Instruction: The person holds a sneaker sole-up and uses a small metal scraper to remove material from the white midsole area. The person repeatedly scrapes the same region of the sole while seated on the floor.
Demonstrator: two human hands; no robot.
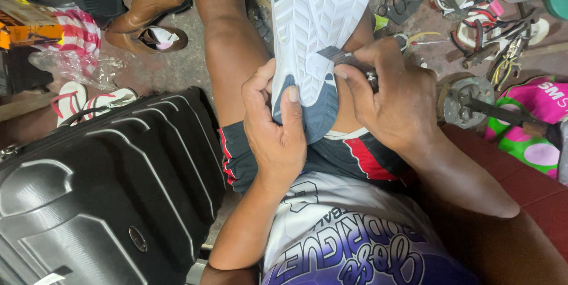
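The left hand (273, 137) gripped the heel end of a blue and white rubber-soled sports shoe (316, 36), propped sole-up on the person's lap. The right hand's (393, 98) fingers pinched a thin grey metal tool (340, 55) against the sole's edge. The sole work looked unfinished.

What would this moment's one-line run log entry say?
left hand: grips sneaker heel, sole up | right hand: presses metal tool against sole | nearby: black suitcase
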